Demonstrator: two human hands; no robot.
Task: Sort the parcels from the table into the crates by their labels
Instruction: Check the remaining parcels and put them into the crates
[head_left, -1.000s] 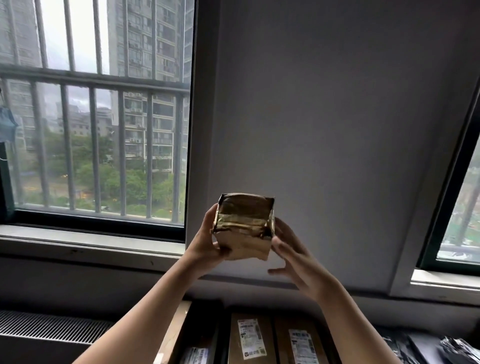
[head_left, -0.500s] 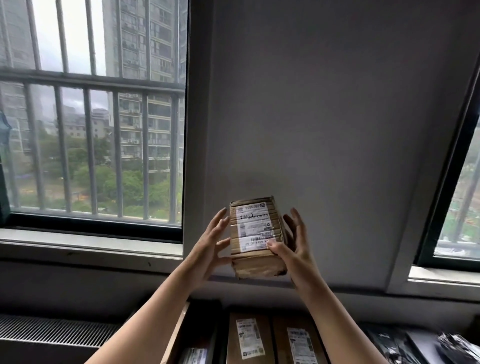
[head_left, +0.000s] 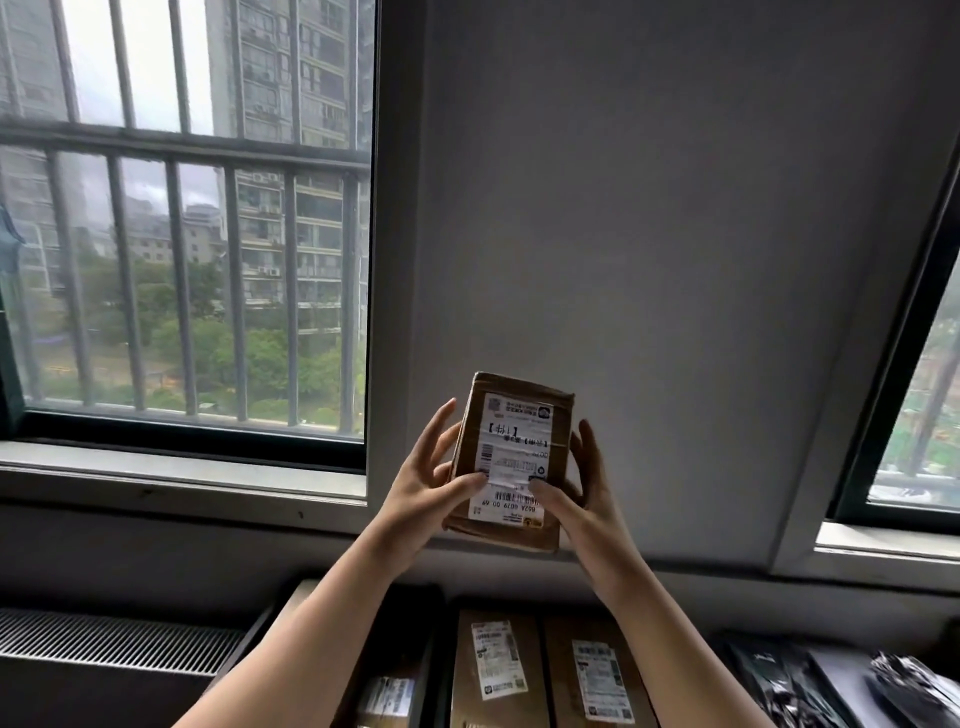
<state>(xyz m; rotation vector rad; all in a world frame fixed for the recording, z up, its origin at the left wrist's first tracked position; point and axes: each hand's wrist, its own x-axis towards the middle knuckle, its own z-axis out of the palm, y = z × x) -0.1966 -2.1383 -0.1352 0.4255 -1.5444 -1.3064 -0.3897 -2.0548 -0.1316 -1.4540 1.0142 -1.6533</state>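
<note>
One grey wall (head_left: 649, 234) is the biggest thing I see, flanked by two windows: a barred window (head_left: 182, 234) on the left and a second window (head_left: 930, 415) cut off by the right edge. One radiator grille (head_left: 104, 642) runs low left under the sill. Along the bottom edge I count two flat brown boxes (head_left: 532, 665) side by side, each with one white label face up. A third labelled parcel (head_left: 387, 696) sits just left of them in a dark slot, mostly cut off. I can't tell if any of these lie in a crate or on the table. Dark plastic bags (head_left: 831, 686) are piled bottom right, count unclear. One small box (head_left: 511, 462) is up in the air in front of the wall, well above the flat boxes, with open room all round. It is tilted slightly, its one shipping label (head_left: 514, 452) facing me. Two hands are on it. The left hand (head_left: 426, 483) grips the left side, thumb pressed on the label, fingers spread along the edge. The right hand (head_left: 587, 499) grips the right side, thumb on the label, fingers behind.
</note>
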